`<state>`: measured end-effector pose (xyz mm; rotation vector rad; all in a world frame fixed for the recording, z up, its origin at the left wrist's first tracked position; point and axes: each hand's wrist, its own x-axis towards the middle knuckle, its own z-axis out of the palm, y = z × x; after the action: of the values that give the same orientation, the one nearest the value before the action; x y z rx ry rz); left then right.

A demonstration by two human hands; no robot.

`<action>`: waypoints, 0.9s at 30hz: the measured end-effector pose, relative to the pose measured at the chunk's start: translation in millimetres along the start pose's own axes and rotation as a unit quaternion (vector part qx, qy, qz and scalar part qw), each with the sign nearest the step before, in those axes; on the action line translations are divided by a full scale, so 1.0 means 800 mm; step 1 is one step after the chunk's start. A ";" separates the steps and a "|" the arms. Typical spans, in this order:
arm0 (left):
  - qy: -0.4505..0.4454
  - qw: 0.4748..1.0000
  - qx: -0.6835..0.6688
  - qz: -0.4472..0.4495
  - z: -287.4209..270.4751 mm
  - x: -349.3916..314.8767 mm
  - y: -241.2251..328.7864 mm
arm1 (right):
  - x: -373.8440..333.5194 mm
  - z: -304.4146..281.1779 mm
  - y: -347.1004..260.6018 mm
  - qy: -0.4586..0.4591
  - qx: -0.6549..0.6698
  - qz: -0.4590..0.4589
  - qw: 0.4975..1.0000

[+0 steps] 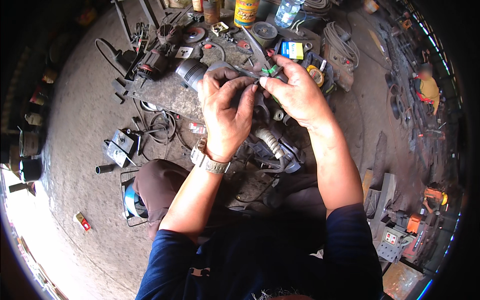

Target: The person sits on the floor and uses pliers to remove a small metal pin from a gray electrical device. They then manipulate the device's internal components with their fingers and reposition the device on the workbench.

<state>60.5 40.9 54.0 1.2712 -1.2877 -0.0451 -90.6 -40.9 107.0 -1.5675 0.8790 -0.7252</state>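
My right hand (pixel 299 95) is closed round a long, pointed metal tool with green on its grip (pixel 257 50); it looks like long-nose pliers, pointing away from me. Close against it, my left hand (pixel 223 102) is closed, thumb and fingertips pinched together on a small dark piece mostly hidden by the fingers. Just beyond the left hand, a grey cylinder with grooves round it (pixel 190 74), like a piston, lies on its side. A white, ribbed hose-like part (pixel 270 142) sits below the hands.
A worn bench (pixel 167 95) holds a yellow can (pixel 246 13), a plastic bottle (pixel 287 12), a tape measure (pixel 315 75) and a power tool (pixel 152 64). Coiled cable (pixel 341 42) lies right. On the floor are a short pipe (pixel 104 169) and a red box (pixel 82 221). Another person (pixel 427 87) is far right.
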 end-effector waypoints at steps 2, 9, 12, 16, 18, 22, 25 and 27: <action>-0.002 1.000 -0.014 -0.005 -0.001 0.000 -0.002 | 0.002 0.000 0.000 0.003 -0.011 0.007 1.000; -0.006 1.000 -0.015 -0.020 0.000 -0.003 -0.005 | -0.004 0.006 -0.005 0.013 -0.004 -0.016 1.000; 0.004 1.000 -0.010 -0.024 0.003 -0.003 -0.004 | -0.004 0.006 -0.006 0.023 -0.029 -0.035 0.999; 0.018 0.999 -0.004 -0.026 0.005 -0.005 -0.002 | -0.008 0.012 -0.008 0.021 0.000 -0.040 0.999; 0.026 0.999 0.006 -0.021 0.006 -0.005 -0.001 | -0.007 0.012 -0.004 0.022 0.001 -0.062 0.998; 0.044 0.999 0.010 -0.022 0.011 -0.004 0.003 | -0.006 0.007 0.007 0.023 -0.032 -0.077 0.996; 0.040 0.999 0.019 -0.015 0.012 -0.003 0.003 | -0.007 0.001 0.017 0.037 -0.148 -0.123 0.981; 0.038 0.999 0.019 -0.016 0.013 -0.002 0.004 | -0.009 -0.001 0.013 0.046 -0.163 -0.112 0.979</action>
<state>50.4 36.5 52.5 1.3134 -1.2092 0.0052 -96.8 -36.4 96.9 -1.9611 0.9319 -0.8501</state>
